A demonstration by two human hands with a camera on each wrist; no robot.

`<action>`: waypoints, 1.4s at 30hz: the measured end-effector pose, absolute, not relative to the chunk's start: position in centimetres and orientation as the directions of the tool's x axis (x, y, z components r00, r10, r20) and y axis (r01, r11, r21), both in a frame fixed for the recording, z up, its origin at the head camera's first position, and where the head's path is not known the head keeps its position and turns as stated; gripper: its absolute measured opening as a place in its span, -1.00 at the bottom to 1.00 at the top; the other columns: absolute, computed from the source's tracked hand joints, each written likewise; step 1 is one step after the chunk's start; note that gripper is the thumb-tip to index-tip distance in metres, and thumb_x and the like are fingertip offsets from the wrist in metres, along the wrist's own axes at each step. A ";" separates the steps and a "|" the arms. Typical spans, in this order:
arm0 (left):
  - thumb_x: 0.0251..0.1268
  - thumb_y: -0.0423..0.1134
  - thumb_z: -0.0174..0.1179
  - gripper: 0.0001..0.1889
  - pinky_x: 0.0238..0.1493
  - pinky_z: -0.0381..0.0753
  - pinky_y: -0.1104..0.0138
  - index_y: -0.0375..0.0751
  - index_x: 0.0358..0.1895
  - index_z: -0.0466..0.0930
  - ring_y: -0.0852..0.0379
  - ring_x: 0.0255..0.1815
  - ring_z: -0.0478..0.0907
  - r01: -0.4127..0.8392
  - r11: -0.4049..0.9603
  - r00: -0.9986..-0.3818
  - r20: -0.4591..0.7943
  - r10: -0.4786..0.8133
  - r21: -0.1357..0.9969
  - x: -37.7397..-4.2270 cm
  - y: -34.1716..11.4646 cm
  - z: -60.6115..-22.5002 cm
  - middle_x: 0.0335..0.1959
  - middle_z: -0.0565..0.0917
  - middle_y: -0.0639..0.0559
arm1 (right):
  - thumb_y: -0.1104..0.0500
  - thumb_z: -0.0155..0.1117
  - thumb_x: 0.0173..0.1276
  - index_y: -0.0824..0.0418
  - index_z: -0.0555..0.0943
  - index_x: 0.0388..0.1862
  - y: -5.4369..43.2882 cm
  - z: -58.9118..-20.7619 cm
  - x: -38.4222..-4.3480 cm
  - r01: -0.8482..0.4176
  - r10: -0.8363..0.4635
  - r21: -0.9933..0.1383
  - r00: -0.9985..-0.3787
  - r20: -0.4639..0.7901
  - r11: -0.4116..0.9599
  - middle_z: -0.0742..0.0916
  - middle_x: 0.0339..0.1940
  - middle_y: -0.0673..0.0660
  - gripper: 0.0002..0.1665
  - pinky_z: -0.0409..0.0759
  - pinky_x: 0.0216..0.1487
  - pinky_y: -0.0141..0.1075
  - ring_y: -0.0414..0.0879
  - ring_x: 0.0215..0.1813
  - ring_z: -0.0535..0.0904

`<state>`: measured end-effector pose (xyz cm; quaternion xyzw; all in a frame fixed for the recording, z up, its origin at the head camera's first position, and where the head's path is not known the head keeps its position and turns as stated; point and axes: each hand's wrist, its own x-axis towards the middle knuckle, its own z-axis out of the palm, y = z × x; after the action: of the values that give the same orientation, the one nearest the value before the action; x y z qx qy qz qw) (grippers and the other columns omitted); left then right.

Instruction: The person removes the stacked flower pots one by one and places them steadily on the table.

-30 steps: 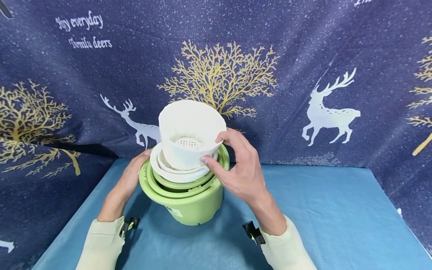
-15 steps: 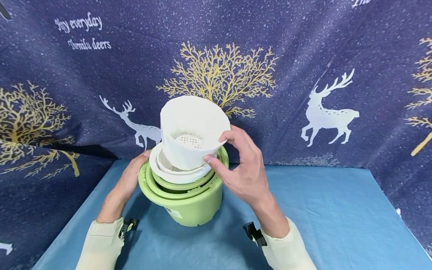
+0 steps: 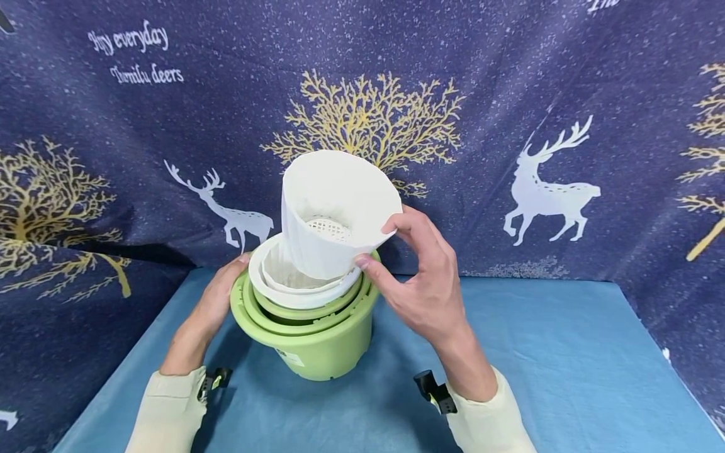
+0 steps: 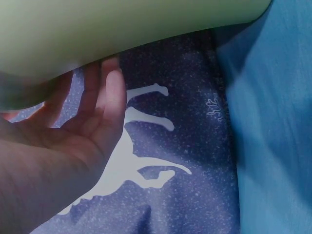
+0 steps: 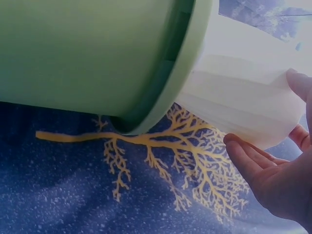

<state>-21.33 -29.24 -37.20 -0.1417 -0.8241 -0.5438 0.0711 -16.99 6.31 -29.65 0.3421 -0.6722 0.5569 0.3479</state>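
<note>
My right hand (image 3: 425,283) pinches the near right rim of a white plastic flowerpot (image 3: 323,245) between thumb and fingers. This pot tilts, its mouth facing up and toward me, with a grid of holes in its base. Its lower end overlaps the mouth of another white pot (image 3: 272,277), which sits in a nested stack. Around that are green flowerpots (image 3: 334,355), the outermost standing on the table. At the stack's left side, my left hand (image 3: 218,299) touches the outer green pot under its rim; in the left wrist view its fingers (image 4: 114,90) reach up against the green wall.
A blue cloth covers the table (image 3: 538,352). Behind it hangs a dark blue cloth (image 3: 487,75) printed with trees and deer. A small label (image 3: 290,357) is on the front of the outer pot.
The right hand has drawn the white pot up and to the right, showing more of the white pot beneath. The left hand has stayed on the green pot.
</note>
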 end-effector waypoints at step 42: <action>0.82 0.05 -0.34 -0.40 0.23 0.34 0.60 -0.35 0.43 0.47 0.42 0.18 0.50 0.289 0.374 -0.957 0.253 0.144 0.881 -21.5 -29.4 -37.3 0.13 0.64 0.35 | 0.32 0.63 0.26 0.35 0.55 0.06 9.2 -29.1 -16.1 -0.823 -0.036 -0.533 -0.550 0.835 0.197 0.71 0.18 0.20 -0.51 0.57 0.40 -0.09 0.08 0.28 0.67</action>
<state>-21.54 -29.37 -37.29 -0.1310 -0.8261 -0.5440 0.0669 -16.07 9.21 -29.06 0.3127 -0.6864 0.5511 0.3569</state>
